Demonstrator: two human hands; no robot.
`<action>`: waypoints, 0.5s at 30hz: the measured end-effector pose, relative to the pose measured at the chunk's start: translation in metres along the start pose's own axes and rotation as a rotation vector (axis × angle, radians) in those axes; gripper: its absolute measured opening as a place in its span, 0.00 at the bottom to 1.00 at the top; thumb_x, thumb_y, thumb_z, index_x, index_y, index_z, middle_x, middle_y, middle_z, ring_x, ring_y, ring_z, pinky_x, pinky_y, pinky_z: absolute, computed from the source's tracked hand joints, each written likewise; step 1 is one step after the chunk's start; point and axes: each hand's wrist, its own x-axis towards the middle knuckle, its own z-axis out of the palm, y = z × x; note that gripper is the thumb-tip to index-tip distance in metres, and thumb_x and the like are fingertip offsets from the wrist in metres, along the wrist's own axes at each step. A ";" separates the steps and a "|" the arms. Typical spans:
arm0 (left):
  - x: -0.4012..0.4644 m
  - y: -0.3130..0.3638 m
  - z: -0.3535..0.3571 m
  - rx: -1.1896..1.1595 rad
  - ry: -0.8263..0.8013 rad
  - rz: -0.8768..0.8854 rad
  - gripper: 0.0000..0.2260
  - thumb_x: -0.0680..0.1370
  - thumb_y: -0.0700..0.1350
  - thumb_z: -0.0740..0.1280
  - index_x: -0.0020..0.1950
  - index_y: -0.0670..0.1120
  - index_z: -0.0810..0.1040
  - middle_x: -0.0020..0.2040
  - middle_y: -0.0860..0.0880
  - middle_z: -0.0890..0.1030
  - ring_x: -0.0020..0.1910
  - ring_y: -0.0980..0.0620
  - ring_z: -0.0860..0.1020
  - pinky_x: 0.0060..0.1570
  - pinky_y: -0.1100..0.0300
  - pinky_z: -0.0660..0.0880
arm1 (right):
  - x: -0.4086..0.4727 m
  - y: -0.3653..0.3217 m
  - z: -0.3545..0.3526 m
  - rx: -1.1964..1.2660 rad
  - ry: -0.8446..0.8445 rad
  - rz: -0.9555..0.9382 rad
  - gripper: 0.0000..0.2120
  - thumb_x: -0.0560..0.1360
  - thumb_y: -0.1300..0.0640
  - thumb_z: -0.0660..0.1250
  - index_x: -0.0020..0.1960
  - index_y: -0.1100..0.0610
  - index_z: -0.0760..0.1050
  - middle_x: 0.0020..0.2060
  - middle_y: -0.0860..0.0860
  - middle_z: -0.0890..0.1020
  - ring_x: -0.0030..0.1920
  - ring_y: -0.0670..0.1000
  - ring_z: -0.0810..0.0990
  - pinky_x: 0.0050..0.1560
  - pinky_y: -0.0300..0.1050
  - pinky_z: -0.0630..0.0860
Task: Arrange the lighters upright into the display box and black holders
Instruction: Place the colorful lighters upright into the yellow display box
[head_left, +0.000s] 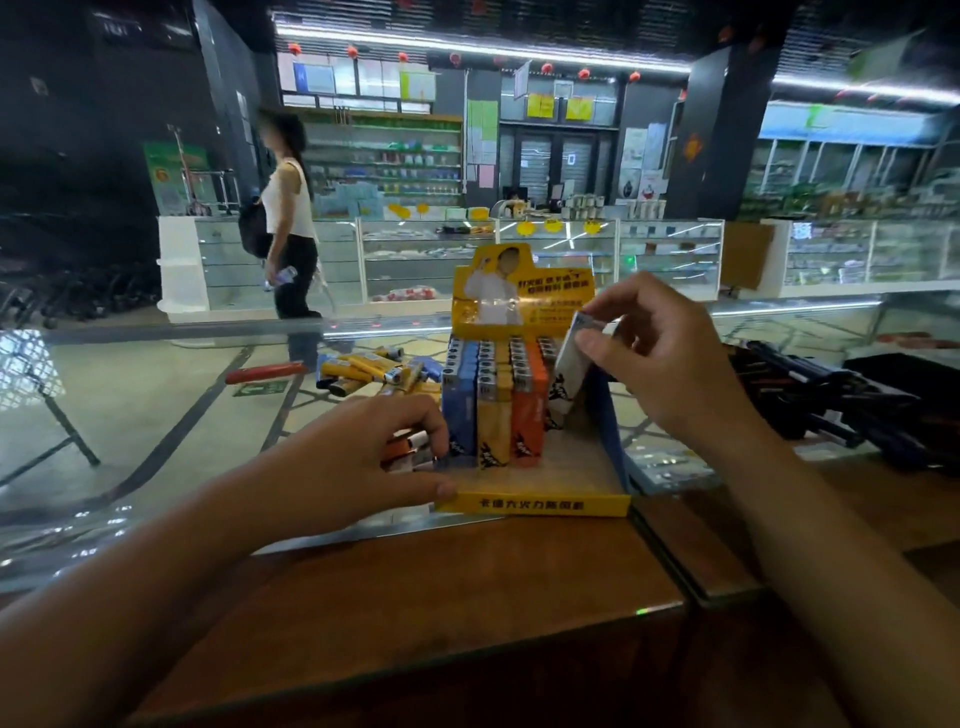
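A yellow display box (535, 505) stands on the counter with rows of blue, yellow and orange lighters (493, 415) upright in its left part. My right hand (654, 358) pinches a white lighter (571, 364), tilted over the box's right side. My left hand (363, 452) rests at the box's left front corner and holds a couple of lighters (410, 449), one of them orange. A pile of loose yellow and blue lighters (369, 371) lies on the glass behind my left hand.
Black holders (831, 395) sit on the counter at the right. The box straddles a glass counter top (156, 415) and a brown wooden section (441, 597). A person walks past the shop counters at the back left.
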 end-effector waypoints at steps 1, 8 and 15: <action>0.000 0.000 0.000 0.005 0.002 0.000 0.09 0.73 0.54 0.74 0.46 0.58 0.74 0.41 0.72 0.74 0.36 0.64 0.74 0.36 0.72 0.70 | -0.002 0.000 0.001 -0.048 -0.031 -0.009 0.06 0.76 0.58 0.72 0.50 0.53 0.76 0.39 0.34 0.78 0.33 0.40 0.74 0.35 0.30 0.69; 0.000 -0.002 -0.001 0.015 0.000 -0.002 0.08 0.73 0.57 0.73 0.46 0.59 0.76 0.44 0.69 0.76 0.38 0.62 0.75 0.38 0.71 0.70 | -0.005 0.002 0.007 -0.199 -0.102 -0.122 0.08 0.75 0.54 0.73 0.49 0.55 0.76 0.46 0.47 0.82 0.45 0.45 0.80 0.45 0.40 0.75; -0.001 0.005 -0.003 0.007 -0.011 -0.025 0.08 0.72 0.56 0.73 0.46 0.59 0.76 0.38 0.74 0.75 0.34 0.64 0.75 0.33 0.69 0.68 | -0.003 0.007 0.011 -0.272 -0.175 -0.179 0.08 0.74 0.54 0.73 0.47 0.56 0.75 0.47 0.49 0.77 0.47 0.49 0.75 0.45 0.42 0.71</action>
